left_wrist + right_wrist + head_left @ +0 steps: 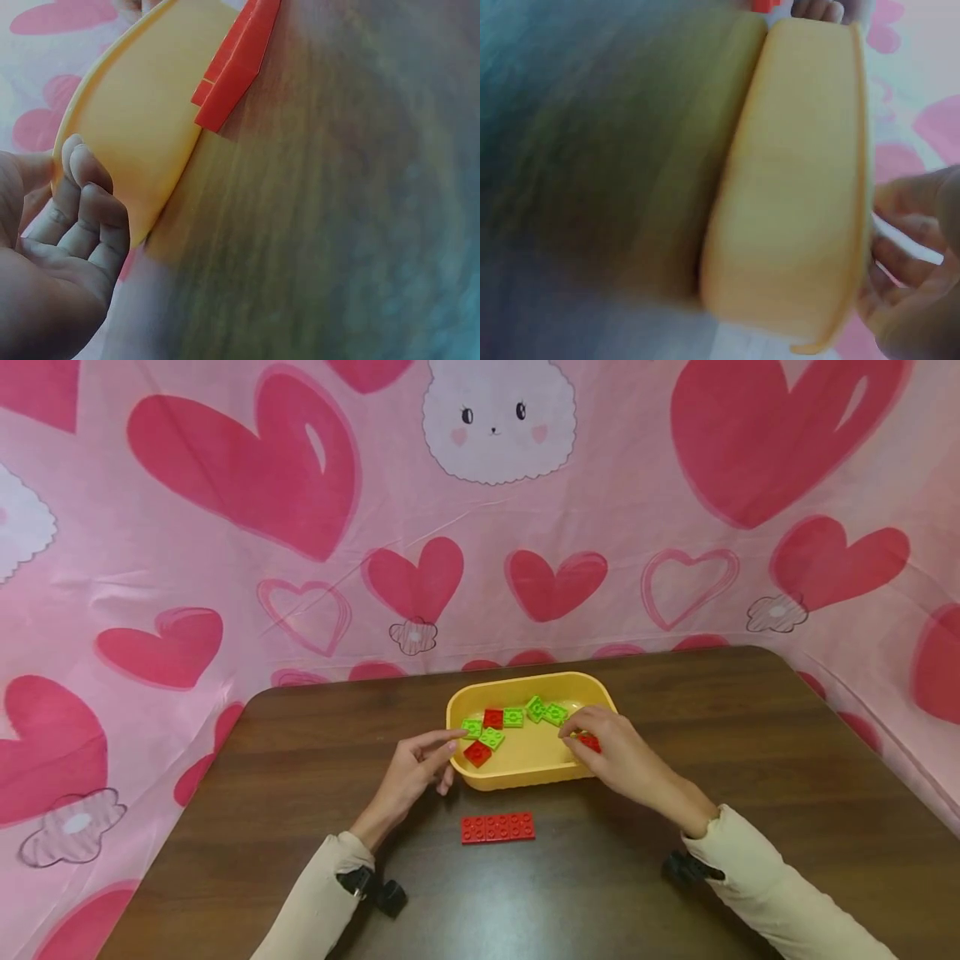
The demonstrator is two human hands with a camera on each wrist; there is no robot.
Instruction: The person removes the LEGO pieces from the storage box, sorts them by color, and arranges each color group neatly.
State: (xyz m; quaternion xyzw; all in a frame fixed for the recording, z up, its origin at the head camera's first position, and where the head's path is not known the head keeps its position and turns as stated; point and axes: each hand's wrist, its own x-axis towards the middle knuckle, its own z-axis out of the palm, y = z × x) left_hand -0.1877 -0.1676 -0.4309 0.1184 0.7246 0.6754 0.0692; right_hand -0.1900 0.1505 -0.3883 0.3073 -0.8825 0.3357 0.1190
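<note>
A yellow tray [525, 774] stands on the table with several flat green and red toy building bricks in it. My left hand [408, 774] is at the tray's left end. Its index finger reaches over the rim by a green brick [471, 727], with the thumb apart from it. In the left wrist view the other fingers bend beside the tray's outer wall [142, 150]. My right hand [618, 756] reaches over the right end, thumb and index tips close together. A red brick [588, 742] shows partly under that hand; whether the fingertips pinch anything is hidden.
In front of the tray, a row of joined red bricks [498, 828] lies on the dark wooden table [337, 727]. A pink cloth with hearts [487, 510] hangs behind the table. Straps with small black devices [372, 891] sit on both wrists.
</note>
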